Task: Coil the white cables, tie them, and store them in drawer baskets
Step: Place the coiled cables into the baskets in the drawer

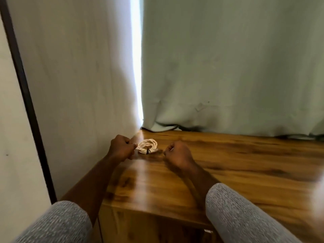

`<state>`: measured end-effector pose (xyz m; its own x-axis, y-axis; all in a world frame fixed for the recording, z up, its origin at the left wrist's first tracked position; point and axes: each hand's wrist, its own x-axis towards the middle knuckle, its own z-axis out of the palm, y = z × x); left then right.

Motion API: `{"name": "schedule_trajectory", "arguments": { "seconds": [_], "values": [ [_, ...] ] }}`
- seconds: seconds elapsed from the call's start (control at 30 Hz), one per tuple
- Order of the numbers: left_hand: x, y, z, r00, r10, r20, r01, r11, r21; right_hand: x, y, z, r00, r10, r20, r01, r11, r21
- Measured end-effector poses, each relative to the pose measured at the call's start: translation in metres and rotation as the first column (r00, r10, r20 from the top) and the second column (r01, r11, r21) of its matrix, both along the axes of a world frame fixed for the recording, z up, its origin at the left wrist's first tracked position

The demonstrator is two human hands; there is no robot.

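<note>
Now we see a coiled white cable (147, 146) lying on the wooden counter (228, 165), near the curtains (228, 67).
Our left hand (121, 148) and right hand (177, 154) flank it, fingers curled; whether they pinch anything, we cannot tell.

A wooden desk pushed against curtained windows in a dim room.

The desk (245, 163) has a glossy, warm brown top with dark grain streaks, and its front edge drops to a panel of the same wood at the bottom of the view. Behind it hang two curtains: a pale cream curtain (78, 67) on the left and a grey-green curtain (228, 58) on the right, whose hem rests crumpled on the back of the desk. Between them a narrow gap (137, 58) lets in a bright strip of daylight, which throws a pale sheen across the desktop. At far left, a dark frame strip (26, 93) runs slantwise beside a plain off-white wall (12, 155).
</note>
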<state>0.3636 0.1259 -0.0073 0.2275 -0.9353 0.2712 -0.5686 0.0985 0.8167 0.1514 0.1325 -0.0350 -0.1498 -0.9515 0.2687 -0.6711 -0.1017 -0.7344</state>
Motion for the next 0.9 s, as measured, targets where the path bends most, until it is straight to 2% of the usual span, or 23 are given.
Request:
{"name": "schedule_trajectory", "arguments": {
  "seconds": [0.1,0.27,0.5,0.7,0.9],
  "values": [
    [0.009,-0.017,-0.008,1.0,0.006,-0.017,-0.006,1.0,-0.004,0.022,-0.034,-0.009,0.99,-0.086,0.114,0.072,0.989,0.128],
    [0.017,-0.043,-0.022,0.999,0.025,-0.022,-0.025,1.0,-0.014,0.051,-0.078,-0.015,0.982,-0.189,0.012,0.186,0.971,0.148],
    [0.02,-0.057,-0.027,0.999,0.049,-0.002,-0.049,0.999,-0.022,0.07,-0.095,-0.001,0.98,-0.193,0.054,0.172,0.95,0.262],
    [0.012,-0.056,-0.026,0.999,0.03,-0.012,-0.03,0.999,-0.012,0.053,-0.091,0.005,0.932,-0.253,0.261,0.169,0.937,0.305],
    [-0.011,-0.046,-0.019,0.999,-0.044,0.005,0.044,0.999,-0.001,0.019,-0.062,0.015,0.833,-0.236,0.5,0.034,0.924,0.38]
  ]
}}
